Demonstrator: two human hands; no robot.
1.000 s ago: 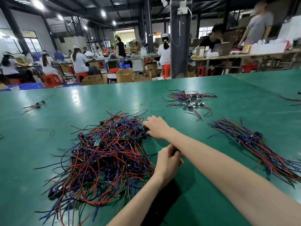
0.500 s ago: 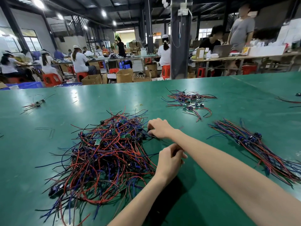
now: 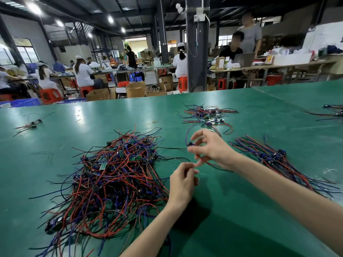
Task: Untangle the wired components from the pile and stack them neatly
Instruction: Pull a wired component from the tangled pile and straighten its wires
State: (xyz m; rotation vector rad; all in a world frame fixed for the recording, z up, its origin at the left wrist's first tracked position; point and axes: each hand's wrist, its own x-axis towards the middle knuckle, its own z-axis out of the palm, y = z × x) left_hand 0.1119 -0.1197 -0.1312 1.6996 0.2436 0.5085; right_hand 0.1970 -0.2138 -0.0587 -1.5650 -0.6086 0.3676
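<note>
A big tangled pile of red, blue and black wired components [image 3: 118, 180] lies on the green table [image 3: 250, 219] to the left of my hands. My right hand [image 3: 213, 147] is lifted just right of the pile, its fingertips pinched on one wired component [image 3: 190, 144] whose wires trail down and back toward the pile. My left hand [image 3: 182, 180] sits below it, fingers closed around the red wire end of that same component. A straightened stack of components [image 3: 278, 160] lies to the right, partly behind my right forearm.
A smaller loose bunch of wired parts [image 3: 206, 115] lies farther back. A few stray pieces [image 3: 30, 125] rest at the far left, more [image 3: 332, 112] at the right edge. Seated workers, cardboard boxes and a dark pillar [image 3: 196, 52] stand beyond the table's far edge.
My right hand has lifted off the pile's right edge and moved right, drawing one component out. My left hand has closed on its wire. The view has tilted slightly.
</note>
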